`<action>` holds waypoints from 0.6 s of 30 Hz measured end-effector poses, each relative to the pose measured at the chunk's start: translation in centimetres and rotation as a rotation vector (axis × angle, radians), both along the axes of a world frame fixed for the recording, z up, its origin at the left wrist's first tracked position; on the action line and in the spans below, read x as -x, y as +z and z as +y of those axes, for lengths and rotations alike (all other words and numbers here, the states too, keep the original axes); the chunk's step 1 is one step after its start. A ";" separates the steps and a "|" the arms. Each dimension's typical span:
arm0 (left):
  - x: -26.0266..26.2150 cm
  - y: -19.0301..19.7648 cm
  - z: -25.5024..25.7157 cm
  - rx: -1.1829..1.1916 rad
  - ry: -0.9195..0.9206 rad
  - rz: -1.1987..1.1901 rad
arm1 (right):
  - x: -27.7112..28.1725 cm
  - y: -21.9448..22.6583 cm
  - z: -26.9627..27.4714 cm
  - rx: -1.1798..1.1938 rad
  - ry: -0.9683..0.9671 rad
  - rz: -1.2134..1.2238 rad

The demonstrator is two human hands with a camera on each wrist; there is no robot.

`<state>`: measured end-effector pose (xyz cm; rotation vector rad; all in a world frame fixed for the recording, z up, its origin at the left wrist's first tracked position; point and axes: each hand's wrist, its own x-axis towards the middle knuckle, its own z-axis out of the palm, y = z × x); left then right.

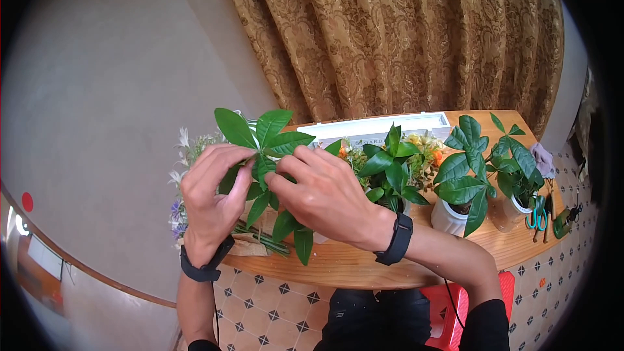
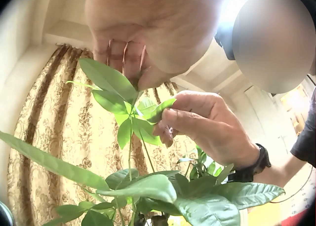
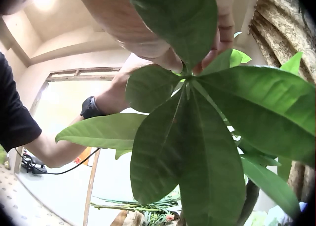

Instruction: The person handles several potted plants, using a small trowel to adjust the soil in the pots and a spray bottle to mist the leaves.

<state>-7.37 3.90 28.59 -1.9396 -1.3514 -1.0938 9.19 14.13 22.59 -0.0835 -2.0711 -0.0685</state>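
Both hands work at the top of a green broad-leaved plant (image 1: 290, 143) at the table's left part. My left hand (image 1: 213, 188) pinches the plant close to where the upper leaves meet their stem, its thumb and fingertips coming together there in the left wrist view. From the other side, my right hand (image 1: 328, 195) pinches a small leaf (image 2: 159, 110) between thumb and fingers. Large leaves (image 3: 207, 152) hang below the hands and hide the fingertips in the right wrist view. A dark band sits on each wrist.
To the right stand a leafy plant (image 1: 390, 166) and white-potted plants, one pot (image 1: 448, 219) near the front. Behind lies a white planter box (image 1: 390, 127). Teal-handled scissors (image 1: 538, 214) lie at the right end, cut stems (image 1: 263, 240) at the left. A red stool (image 1: 448, 312) stands below.
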 end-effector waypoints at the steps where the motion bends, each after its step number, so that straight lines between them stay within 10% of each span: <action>1: 0.0 0.1 0.0 0.000 0.000 0.000 | 0.0 0.0 0.0 0.005 0.004 -0.003; 18: 0.1 0.0 -1.4 0.173 0.029 0.093 | -0.4 0.1 -0.6 0.022 0.020 -0.034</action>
